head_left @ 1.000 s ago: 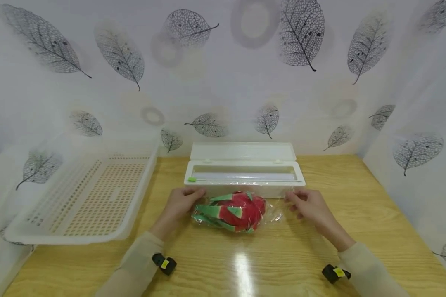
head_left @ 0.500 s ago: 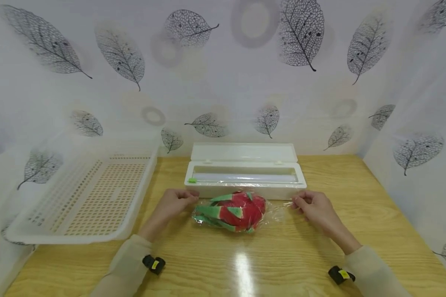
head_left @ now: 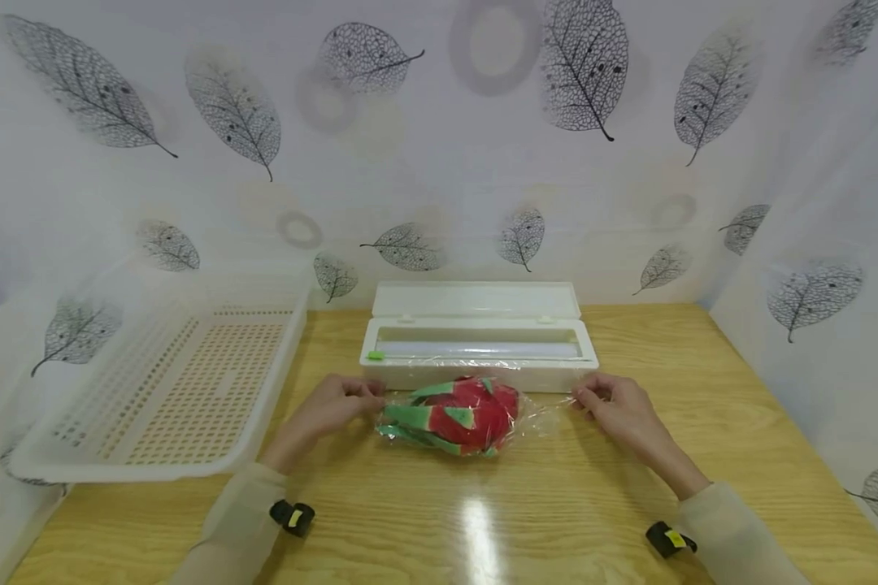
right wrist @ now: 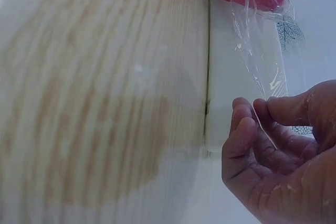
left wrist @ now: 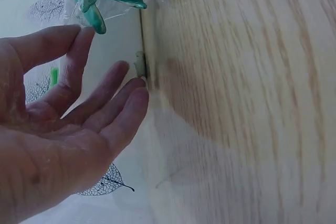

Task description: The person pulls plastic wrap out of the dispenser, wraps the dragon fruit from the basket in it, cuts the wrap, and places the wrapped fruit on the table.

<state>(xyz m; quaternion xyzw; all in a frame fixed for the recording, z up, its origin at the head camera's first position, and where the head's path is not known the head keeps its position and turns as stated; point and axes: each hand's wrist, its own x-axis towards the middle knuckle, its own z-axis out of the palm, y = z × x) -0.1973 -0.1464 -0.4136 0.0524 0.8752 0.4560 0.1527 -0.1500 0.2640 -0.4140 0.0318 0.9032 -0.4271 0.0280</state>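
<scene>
dragon fruit (head_left: 459,413), one, red with green scales, lies under clear cling film (head_left: 541,410) on the wooden table (head_left: 541,504), just in front of the one white cling film dispenser box (head_left: 479,345). one white perforated basket (head_left: 168,390) sits left of the box. left hand (head_left: 327,409) has loosened, fingers spread beside the fruit; right hand (head_left: 616,406) still pinches the film edge.

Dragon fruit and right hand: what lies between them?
Head view: only clear cling film spans from the dragon fruit to the right hand.
</scene>
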